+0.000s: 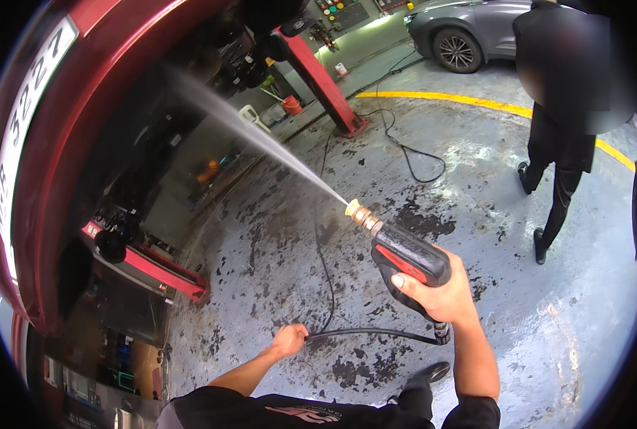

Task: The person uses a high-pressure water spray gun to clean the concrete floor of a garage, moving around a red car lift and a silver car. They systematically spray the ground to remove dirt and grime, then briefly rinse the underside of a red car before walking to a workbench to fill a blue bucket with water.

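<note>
My right hand (448,294) is wrapped round the grip of a black and red pressure washer gun (408,259). The gun has a brass nozzle (365,217) with a yellow tip. From that tip a white water jet (272,146) shoots away to the upper left, under a raised red car (93,154). A black hose (375,331) joins the bottom of the gun and runs left to my left hand (287,340), whose fingers are closed round it. Beyond that hand the hose trails off across the floor. The jet's far end blurs in the car's dark underside.
Red lift posts stand at the far middle (325,89) and the left (150,264). Hose loops (425,168) lie on the worn grey floor (275,250). A person (561,136) in dark clothes is at right, near a yellow line (468,101) and a grey car (486,28). A red bucket (290,106) stands farther back.
</note>
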The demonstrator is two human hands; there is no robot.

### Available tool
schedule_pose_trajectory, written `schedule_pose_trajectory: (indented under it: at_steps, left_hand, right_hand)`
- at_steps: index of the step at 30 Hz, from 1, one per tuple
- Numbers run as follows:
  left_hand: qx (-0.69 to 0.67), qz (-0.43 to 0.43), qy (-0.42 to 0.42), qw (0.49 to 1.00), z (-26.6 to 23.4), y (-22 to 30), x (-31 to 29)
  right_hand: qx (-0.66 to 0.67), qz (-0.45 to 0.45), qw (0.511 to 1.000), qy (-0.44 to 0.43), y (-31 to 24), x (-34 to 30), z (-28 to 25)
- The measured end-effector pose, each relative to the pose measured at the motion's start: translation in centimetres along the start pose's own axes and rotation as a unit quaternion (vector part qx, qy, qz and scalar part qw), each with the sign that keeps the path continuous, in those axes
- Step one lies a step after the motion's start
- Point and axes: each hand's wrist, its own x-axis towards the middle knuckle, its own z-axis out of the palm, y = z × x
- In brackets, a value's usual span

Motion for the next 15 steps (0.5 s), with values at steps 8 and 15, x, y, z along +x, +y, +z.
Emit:
schedule_pose_trajectory:
  at_steps: [8, 15]
  left_hand:
    - [-0.027, -0.008, -0.005, 1.000, -0.7, 9.4, 6.2]
    - [-0.031, 0.031, -0.026, 0.999, -1.2, 13.7, 9.1]
  right_hand:
    - [-0.010, -0.054, 0.994, 0.090, -3.3, 4.5, -7.2]
    - [-0.180, -0.054, 0.982, 0.025, -5.5, 4.9, -5.7]
